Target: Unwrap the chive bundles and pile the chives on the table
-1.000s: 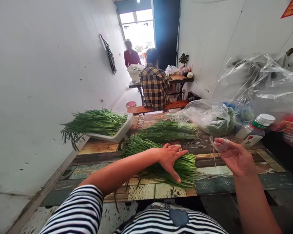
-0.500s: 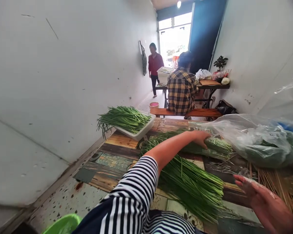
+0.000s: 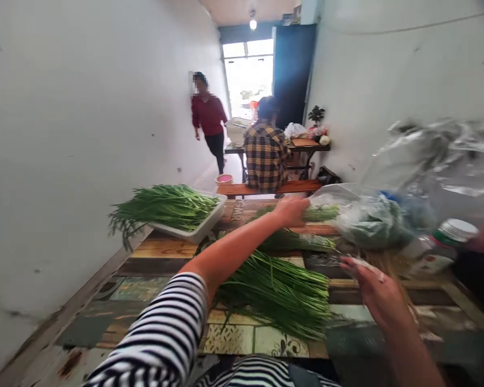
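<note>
My left hand reaches across the table and curls from above over a far bundle of garlic chives; its fingertips are partly hidden. Just nearer lies another bundle, its cut ends in clear wrap. A large loose pile of chives spreads under my left forearm, pale stems pointing right. To the right, my right hand is blurred, thumb and fingers drawn together at something I cannot make out. Thin brown straw-like strands lie behind it.
A white tray heaped with chives stands at the table's left edge. Clear plastic bags and a white-lidded jar occupy the right. Beyond the table are a bench, a seated person and a walking person.
My left hand has moved farther back, from the wrapped bundle to the far one. My right hand has gone from stretched fingers to drawn-together fingers. The view has turned right; the walking person is closer.
</note>
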Tool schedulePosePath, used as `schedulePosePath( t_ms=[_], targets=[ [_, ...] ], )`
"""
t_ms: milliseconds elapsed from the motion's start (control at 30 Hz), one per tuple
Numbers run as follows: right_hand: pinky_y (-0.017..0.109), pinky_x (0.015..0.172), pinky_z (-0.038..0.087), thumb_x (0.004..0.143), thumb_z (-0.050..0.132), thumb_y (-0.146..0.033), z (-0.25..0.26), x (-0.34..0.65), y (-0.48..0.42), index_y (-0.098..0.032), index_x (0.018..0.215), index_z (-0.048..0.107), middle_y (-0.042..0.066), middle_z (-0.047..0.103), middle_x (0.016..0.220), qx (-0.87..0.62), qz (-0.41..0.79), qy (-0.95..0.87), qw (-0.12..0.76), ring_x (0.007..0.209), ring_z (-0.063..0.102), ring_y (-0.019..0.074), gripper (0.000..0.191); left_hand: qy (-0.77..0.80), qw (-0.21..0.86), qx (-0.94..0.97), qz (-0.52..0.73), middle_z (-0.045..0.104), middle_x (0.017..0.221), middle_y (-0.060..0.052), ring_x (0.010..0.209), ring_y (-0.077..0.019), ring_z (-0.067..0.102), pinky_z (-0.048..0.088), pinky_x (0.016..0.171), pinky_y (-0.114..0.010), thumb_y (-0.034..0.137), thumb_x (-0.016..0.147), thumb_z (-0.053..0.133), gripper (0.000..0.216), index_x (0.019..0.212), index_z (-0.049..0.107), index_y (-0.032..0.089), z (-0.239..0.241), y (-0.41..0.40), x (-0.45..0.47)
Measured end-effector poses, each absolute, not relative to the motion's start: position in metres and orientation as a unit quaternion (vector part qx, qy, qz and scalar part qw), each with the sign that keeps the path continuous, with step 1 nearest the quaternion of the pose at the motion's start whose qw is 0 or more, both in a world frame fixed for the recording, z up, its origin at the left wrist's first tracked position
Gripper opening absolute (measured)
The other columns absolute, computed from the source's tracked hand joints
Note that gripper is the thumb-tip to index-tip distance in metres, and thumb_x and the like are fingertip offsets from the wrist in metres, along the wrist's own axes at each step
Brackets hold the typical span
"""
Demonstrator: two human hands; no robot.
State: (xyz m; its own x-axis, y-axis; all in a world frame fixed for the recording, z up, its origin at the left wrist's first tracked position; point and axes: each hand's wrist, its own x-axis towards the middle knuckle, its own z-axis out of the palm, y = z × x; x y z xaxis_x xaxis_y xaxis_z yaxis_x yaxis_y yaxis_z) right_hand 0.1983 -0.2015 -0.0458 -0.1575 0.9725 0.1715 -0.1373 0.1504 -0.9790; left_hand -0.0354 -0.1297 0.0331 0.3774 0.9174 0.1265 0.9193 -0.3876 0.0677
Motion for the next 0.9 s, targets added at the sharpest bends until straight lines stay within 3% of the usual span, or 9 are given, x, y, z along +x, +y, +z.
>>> schedulePosePath(
  t_ms=[200, 367, 467, 600, 700, 800, 900],
  targets=[
    [0.047, 0.093, 0.049, 0.060, 0.078, -0.052, -0.012, 0.159, -0.207, -0.021, 0.074, 0.074, 0.006, 0.074, 0.081, -0.376, 0.508, -0.520, 0.574, 0.083, 0.068, 0.0250, 0.035, -0.519, 0.232, -0.808, -0.154, 0.057, 0.117, -0.017, 0.112, -0.0300, 0.052, 0.036, 0.095, -0.044, 0.023, 0.080, 0.056, 0.026, 0.103, 0.052, 0.011, 0.040, -0.172, -0.027],
    [0.044, 0.092, 0.048, 0.067, 0.073, -0.051, -0.019, 0.139, -0.205, -0.018, 0.072, 0.072, 0.007, 0.073, 0.081, -0.385, 0.467, -0.539, 0.586, 0.086, 0.067, 0.0249, 0.034, -0.503, 0.311, -0.792, -0.151, 0.062, 0.088, -0.011, 0.084, -0.0234, 0.059, 0.040, 0.076, -0.038, 0.014, 0.092, 0.035, 0.019, 0.099, 0.053, 0.012, 0.034, -0.195, -0.021],
    [0.047, 0.093, 0.047, 0.073, 0.069, -0.050, -0.023, 0.148, -0.209, -0.017, 0.079, 0.072, 0.008, 0.073, 0.082, -0.436, 0.334, -0.557, 0.623, 0.090, 0.066, 0.0287, 0.034, -0.482, 0.377, -0.775, -0.158, 0.062, 0.086, -0.009, 0.081, -0.0217, 0.058, 0.039, 0.071, -0.036, 0.013, 0.095, 0.030, 0.023, 0.105, 0.051, 0.013, 0.034, -0.201, -0.022],
    [0.048, 0.104, 0.039, 0.073, 0.071, -0.043, 0.001, 0.169, -0.218, -0.021, 0.102, 0.070, 0.009, 0.069, 0.108, -0.428, 0.101, -0.597, 0.671, 0.110, 0.058, 0.0310, 0.037, -0.462, 0.392, -0.783, -0.140, 0.062, 0.088, -0.009, 0.080, -0.0208, 0.057, 0.039, 0.071, -0.036, 0.011, 0.095, 0.030, 0.024, 0.109, 0.049, 0.014, 0.036, -0.206, -0.026],
    [0.044, 0.102, 0.042, 0.074, 0.071, -0.041, 0.028, 0.175, -0.212, -0.026, 0.108, 0.069, 0.006, 0.068, 0.111, -0.381, 0.100, -0.720, 0.571, 0.111, 0.058, 0.0295, 0.037, -0.436, 0.381, -0.808, -0.112, 0.062, 0.089, -0.009, 0.080, -0.0212, 0.057, 0.038, 0.071, -0.037, 0.012, 0.096, 0.030, 0.024, 0.110, 0.050, 0.014, 0.038, -0.208, -0.027],
    [0.041, 0.096, 0.045, 0.084, 0.058, -0.040, 0.039, 0.171, -0.191, -0.026, 0.107, 0.070, 0.005, 0.070, 0.107, -0.324, 0.156, -0.827, 0.432, 0.105, 0.062, 0.0265, 0.029, -0.414, 0.381, -0.822, -0.089, 0.062, 0.090, -0.009, 0.080, -0.0212, 0.057, 0.038, 0.071, -0.037, 0.012, 0.096, 0.029, 0.025, 0.109, 0.050, 0.015, 0.039, -0.209, -0.028],
    [0.041, 0.093, 0.046, 0.086, 0.053, -0.038, 0.033, 0.164, -0.172, -0.024, 0.098, 0.070, 0.005, 0.070, 0.106, -0.309, 0.144, -0.853, 0.396, 0.101, 0.063, 0.0251, 0.025, -0.411, 0.378, -0.827, -0.071, 0.062, 0.089, -0.009, 0.080, -0.0212, 0.057, 0.038, 0.070, -0.036, 0.013, 0.097, 0.026, 0.028, 0.107, 0.052, 0.016, 0.042, -0.208, -0.031]
  ],
)
